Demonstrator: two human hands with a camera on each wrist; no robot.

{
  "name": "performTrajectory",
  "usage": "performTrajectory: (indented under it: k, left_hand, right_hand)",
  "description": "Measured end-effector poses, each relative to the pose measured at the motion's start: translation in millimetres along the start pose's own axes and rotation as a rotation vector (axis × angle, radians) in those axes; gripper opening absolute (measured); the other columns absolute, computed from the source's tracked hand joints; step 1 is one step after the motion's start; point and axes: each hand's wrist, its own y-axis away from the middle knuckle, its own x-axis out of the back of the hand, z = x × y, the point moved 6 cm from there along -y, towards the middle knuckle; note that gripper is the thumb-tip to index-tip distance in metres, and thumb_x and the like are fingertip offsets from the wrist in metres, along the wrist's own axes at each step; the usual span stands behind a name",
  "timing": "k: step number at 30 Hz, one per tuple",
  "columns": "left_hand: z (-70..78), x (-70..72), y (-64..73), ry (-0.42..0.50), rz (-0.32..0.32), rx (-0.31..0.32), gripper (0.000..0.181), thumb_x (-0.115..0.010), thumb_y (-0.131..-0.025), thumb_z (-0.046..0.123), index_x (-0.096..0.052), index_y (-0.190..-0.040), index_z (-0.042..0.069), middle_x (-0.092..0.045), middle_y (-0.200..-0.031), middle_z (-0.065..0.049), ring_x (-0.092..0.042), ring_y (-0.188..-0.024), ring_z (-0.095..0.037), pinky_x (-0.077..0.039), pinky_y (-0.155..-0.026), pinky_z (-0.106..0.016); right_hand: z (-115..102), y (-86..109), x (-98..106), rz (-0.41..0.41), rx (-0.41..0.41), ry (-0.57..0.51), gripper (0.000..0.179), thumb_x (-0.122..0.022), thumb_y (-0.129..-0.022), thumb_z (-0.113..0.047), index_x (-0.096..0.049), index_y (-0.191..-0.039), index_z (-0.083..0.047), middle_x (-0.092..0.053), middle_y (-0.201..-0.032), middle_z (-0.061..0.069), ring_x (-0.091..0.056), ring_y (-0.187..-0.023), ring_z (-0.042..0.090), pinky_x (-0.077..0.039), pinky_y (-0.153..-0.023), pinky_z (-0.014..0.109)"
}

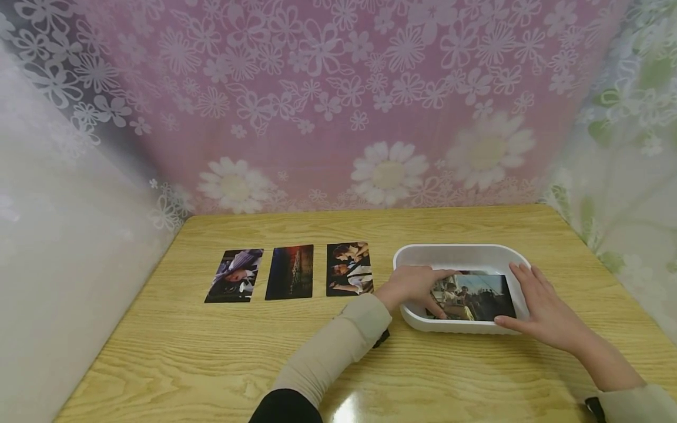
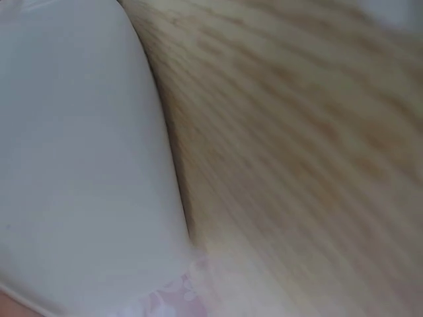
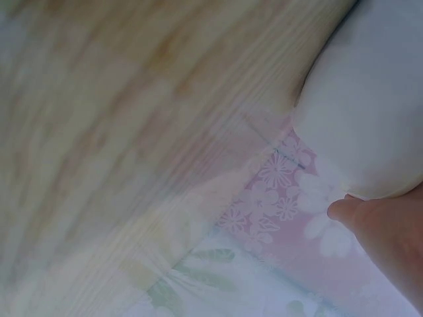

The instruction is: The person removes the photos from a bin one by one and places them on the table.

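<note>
A white oval-cornered plastic box point(image 1: 455, 252) stands on the table with several photo cards inside. The top photo card point(image 1: 483, 296) shows people against a pale sky; edges of others peek out beneath it. Reaching over the box's left rim, my left hand point(image 1: 415, 285) holds that card's left end between thumb and fingers. My right hand point(image 1: 550, 308) lies over the right rim, fingers fairly straight and thumb near the card's lower right corner. Both wrist views mostly show the box's outer wall point(image 2: 79, 145); a finger point(image 3: 350, 210) by the rim appears in the right one.
Left of the box, three photo cards lie in a row: a left card point(image 1: 235, 276), a dark red-and-blue middle card point(image 1: 290, 273) and a right card point(image 1: 349, 269) with people. A pink floral curtain point(image 1: 317, 106) hangs behind the wooden table point(image 1: 211, 352).
</note>
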Motion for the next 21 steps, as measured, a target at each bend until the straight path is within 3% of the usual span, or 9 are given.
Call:
performTrajectory:
  k: [4,11,21]
  left_hand:
    - [-0.4,1.3,1.2,0.001,0.007,-0.015,0.093,-0.062,-0.059,0.068,-0.015,-0.137,0.048,-0.047,-0.113,0.013,-0.047,-0.077,-0.002,-0.033,-0.043,-0.024]
    - [-2.7,5.3,3.6,0.140,0.084,-0.028,0.075,-0.069,-0.067,0.051,-0.032,-0.132,0.039,-0.048,-0.119,0.019,-0.050,-0.097,-0.001,-0.039,-0.059,-0.022]
    - [-3.0,11.3,6.0,0.224,0.168,-0.057,0.069,-0.073,-0.069,0.038,-0.038,-0.129,0.031,-0.054,-0.107,0.014,-0.051,-0.080,-0.003,-0.040,-0.062,-0.022]
  right_hand:
    - [-0.8,-0.3,-0.3,-0.003,-0.005,-0.002,0.103,-0.071,-0.072,-0.036,-0.004,-0.142,-0.002,-0.007,-0.141,0.028,0.012,-0.130,0.033,0.010,-0.100,0.047]
    - [-0.7,-0.9,0.6,-0.008,-0.016,-0.001,0.103,-0.071,-0.072,-0.036,-0.002,-0.142,-0.002,-0.006,-0.141,0.029,0.012,-0.130,0.034,0.010,-0.100,0.048]
    - [-0.7,-1.2,0.0,-0.026,-0.029,-0.014,0.103,-0.070,-0.073,-0.036,-0.001,-0.142,-0.002,-0.004,-0.141,0.029,0.012,-0.129,0.035,0.010,-0.099,0.049]
